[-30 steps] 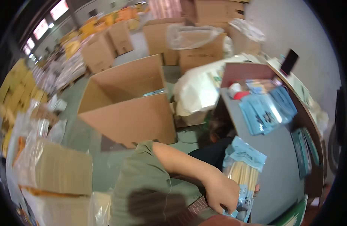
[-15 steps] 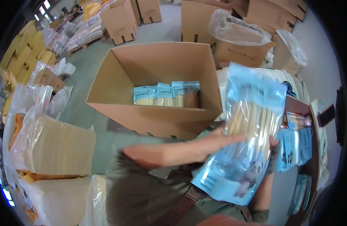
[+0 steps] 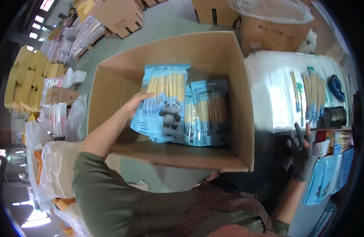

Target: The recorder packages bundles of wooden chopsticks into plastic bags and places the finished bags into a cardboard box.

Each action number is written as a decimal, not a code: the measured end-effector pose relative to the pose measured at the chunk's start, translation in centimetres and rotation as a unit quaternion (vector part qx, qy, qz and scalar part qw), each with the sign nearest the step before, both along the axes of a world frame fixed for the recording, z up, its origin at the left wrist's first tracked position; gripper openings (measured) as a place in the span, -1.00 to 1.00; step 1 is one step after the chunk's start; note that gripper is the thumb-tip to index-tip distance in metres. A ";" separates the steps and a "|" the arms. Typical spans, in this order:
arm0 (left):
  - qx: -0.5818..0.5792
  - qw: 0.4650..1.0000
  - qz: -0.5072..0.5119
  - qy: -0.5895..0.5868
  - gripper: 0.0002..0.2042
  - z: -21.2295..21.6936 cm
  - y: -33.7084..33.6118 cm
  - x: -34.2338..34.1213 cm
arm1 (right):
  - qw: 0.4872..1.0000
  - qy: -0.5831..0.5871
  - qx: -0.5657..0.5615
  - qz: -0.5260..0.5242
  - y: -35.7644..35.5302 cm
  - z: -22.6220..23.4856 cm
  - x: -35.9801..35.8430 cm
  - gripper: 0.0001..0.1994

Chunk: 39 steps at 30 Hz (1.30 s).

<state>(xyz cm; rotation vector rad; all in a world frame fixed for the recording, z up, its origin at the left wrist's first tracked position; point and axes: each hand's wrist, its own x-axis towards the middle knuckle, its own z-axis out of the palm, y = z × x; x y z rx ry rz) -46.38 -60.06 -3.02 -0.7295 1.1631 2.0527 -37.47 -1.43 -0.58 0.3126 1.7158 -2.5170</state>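
My left hand (image 3: 136, 103) grips the left edge of a blue and clear bag of chopsticks (image 3: 166, 85) with a panda printed on it. That bag is inside a large open cardboard box (image 3: 170, 154), above the left part of its bottom. Beside it in the box stand more bags of chopsticks (image 3: 211, 106), partly covered by the held one. To the right of the box, my right hand (image 3: 300, 154), in a dark glove with bare fingertips showing, has its fingers apart and nothing in them. It is close to the front edge of a white-covered surface (image 3: 269, 91).
On the white surface lie loose thin-wrapped chopsticks (image 3: 314, 93), a blue tape roll (image 3: 336, 87) and a black roll (image 3: 334, 117). Blue bags (image 3: 326, 177) sit on a shelf at the right. Wrapped stacks (image 3: 61, 168) stand at the left, cartons (image 3: 118, 17) at the back.
The bag of chopsticks went from in front of me at the right, between both hands, into the box in my left hand. My right hand let go of it and moved right.
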 end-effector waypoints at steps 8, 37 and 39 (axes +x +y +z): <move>-0.395 0.913 -0.093 0.035 -0.40 -23.4 -7.8 2.8 | 0.980 -0.116 -0.129 -0.097 8.0 -17.9 11.2 -0.20; -0.148 0.389 -0.664 0.621 -0.65 18.2 41.8 16.3 | 0.831 -0.106 0.016 -0.546 -0.2 -11.9 51.5 -0.74; -0.089 0.374 -0.709 0.591 -0.61 15.8 46.7 20.8 | 0.827 -0.083 -0.016 -0.556 -0.4 -12.0 55.7 -0.73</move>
